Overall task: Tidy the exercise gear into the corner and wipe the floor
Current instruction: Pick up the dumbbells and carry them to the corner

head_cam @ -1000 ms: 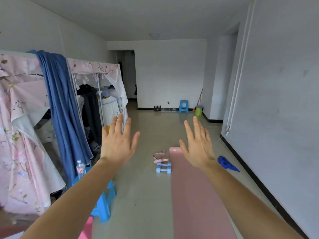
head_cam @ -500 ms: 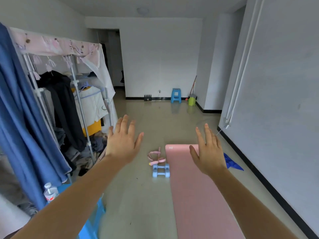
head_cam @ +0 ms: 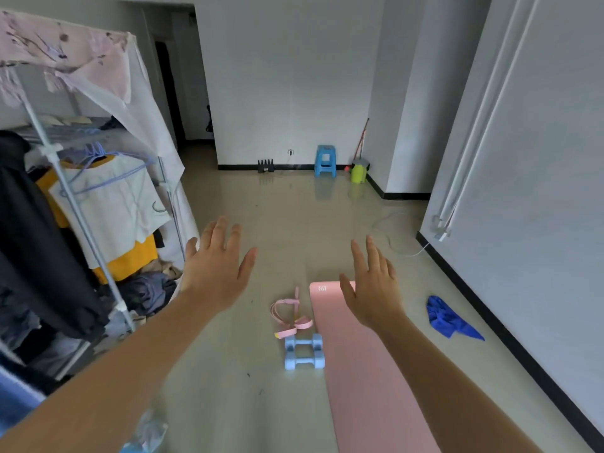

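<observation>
A pink exercise mat [head_cam: 366, 371] lies unrolled on the floor, running from the middle toward the bottom edge. Just left of it sit two light-blue dumbbells [head_cam: 304, 351], side by side. A pink resistance band [head_cam: 289, 313] lies coiled beyond them. A crumpled blue cloth [head_cam: 449, 317] rests on the floor near the right wall. My left hand [head_cam: 217, 266] is stretched out, fingers spread, holding nothing, left of the band. My right hand [head_cam: 371, 287] is also open and empty, held above the mat's far end.
An open wardrobe rack [head_cam: 81, 204] full of hanging clothes fills the left side. At the far wall stand a blue stool [head_cam: 325, 160], a green mop bucket [head_cam: 359, 171] and a black object [head_cam: 265, 165]. A white cable [head_cam: 405, 253] trails near the right wall [head_cam: 539, 191].
The view has moved forward and tilted down; the mat, dumbbells and band are closer. Both hands stay outstretched and open. The blue curtain and blue stool at left have dropped out of view.
</observation>
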`<action>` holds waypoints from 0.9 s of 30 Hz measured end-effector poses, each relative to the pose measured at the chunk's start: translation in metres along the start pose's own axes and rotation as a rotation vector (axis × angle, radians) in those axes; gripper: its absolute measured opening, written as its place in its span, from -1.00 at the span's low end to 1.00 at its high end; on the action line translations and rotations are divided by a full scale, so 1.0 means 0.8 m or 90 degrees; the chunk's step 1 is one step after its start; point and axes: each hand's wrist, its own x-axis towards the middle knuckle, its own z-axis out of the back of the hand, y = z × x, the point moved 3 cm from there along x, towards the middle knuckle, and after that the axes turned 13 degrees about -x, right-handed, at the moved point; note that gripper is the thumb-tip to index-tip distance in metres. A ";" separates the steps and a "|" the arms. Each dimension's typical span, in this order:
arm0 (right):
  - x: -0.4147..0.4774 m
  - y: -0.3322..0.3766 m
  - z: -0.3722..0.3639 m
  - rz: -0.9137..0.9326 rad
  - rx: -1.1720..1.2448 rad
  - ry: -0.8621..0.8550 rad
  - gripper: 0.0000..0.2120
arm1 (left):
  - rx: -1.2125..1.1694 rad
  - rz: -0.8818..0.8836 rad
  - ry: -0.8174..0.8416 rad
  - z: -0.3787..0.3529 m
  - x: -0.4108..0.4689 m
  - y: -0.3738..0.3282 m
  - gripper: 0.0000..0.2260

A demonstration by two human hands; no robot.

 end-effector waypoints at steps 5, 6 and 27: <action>0.120 0.033 -0.104 -0.006 -0.037 0.018 -0.34 | -0.033 -0.014 0.017 -0.104 0.141 0.085 -0.42; 0.139 0.035 -0.129 -0.021 -0.045 0.035 -0.33 | -0.035 -0.024 0.030 -0.131 0.168 0.101 -0.42; 0.246 -0.080 -0.445 -0.608 0.002 0.321 -0.25 | -0.113 -0.387 0.474 -0.608 0.522 -0.024 -0.44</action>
